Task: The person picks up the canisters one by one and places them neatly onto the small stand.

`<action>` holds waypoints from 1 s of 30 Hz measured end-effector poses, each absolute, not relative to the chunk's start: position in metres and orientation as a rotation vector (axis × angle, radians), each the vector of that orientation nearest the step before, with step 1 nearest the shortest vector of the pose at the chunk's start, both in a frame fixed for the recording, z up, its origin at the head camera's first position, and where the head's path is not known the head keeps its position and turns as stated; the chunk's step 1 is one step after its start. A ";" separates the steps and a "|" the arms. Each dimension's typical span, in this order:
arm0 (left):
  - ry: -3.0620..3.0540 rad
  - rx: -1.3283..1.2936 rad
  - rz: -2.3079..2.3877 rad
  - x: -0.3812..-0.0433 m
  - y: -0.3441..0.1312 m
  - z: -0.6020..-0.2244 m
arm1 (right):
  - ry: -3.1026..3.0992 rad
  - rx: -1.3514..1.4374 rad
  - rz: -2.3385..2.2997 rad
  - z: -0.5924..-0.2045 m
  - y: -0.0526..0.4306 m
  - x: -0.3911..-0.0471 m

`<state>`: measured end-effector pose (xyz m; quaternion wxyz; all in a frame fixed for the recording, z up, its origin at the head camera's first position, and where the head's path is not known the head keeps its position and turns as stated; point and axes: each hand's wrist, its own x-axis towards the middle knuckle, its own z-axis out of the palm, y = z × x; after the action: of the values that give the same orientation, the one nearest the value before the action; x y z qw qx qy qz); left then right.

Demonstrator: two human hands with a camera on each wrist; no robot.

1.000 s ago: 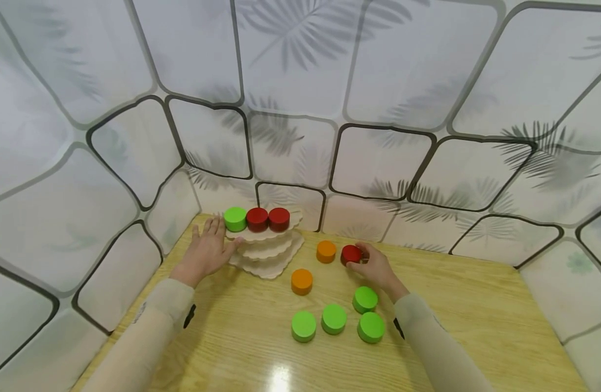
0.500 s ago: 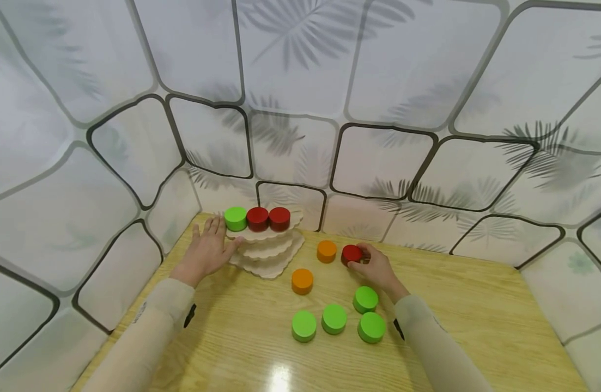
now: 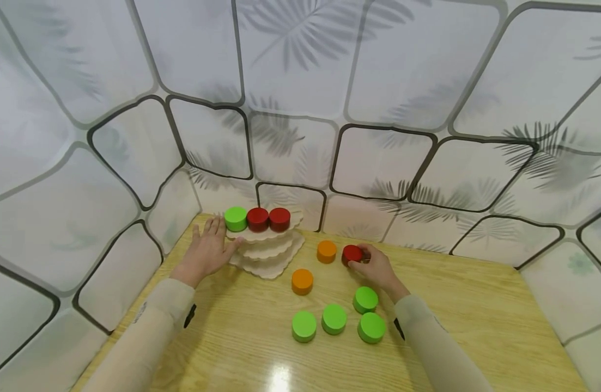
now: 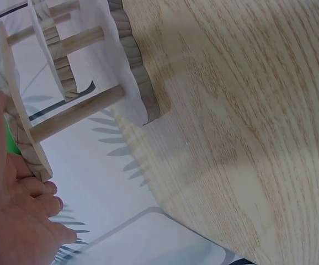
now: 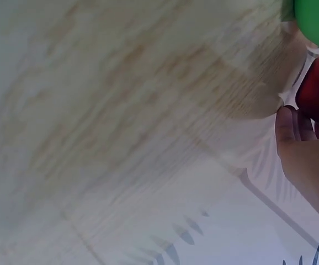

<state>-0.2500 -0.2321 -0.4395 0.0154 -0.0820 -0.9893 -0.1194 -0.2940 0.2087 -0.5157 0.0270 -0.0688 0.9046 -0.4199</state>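
The red disc (image 3: 352, 255) appears to rest on the desk (image 3: 241, 337), right of the stand (image 3: 267, 268); the right hand (image 3: 377, 271) has its grip pinching the red disc between thumb and fingers; the left hand (image 3: 209, 251) is at the stand's left end, grip spread, touching the top tier (image 3: 258, 236); an orange disc (image 3: 326, 251) sits between stand and red disc; handling estimate: the red disc is probably light, stiff and slightly slippery; take hold across opposite points of its curved side; the stand, tiers on dowels (image 4: 78, 113), probably tips easily; hold it by a tier edge.
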 end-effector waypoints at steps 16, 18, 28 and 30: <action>-3.079 -0.257 -0.388 -0.250 -0.233 -0.441 | 2.775 -0.249 -1.370 -0.491 0.200 -0.299; -3.076 -0.260 -0.389 -0.250 -0.233 -0.441 | 2.776 -0.272 -1.379 -0.486 0.197 -0.299; -3.078 -0.263 -0.373 -0.251 -0.233 -0.441 | 2.778 -0.357 -1.360 -0.464 0.177 -0.307; -3.080 -0.262 -0.364 -0.251 -0.233 -0.441 | 2.782 -0.379 -1.362 -0.460 0.172 -0.309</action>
<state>-0.2512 -0.2329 -0.4409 0.0148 -0.0842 -0.9895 -0.1169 -0.3089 0.1725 -0.4596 0.0108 -0.1215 0.8914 -0.4364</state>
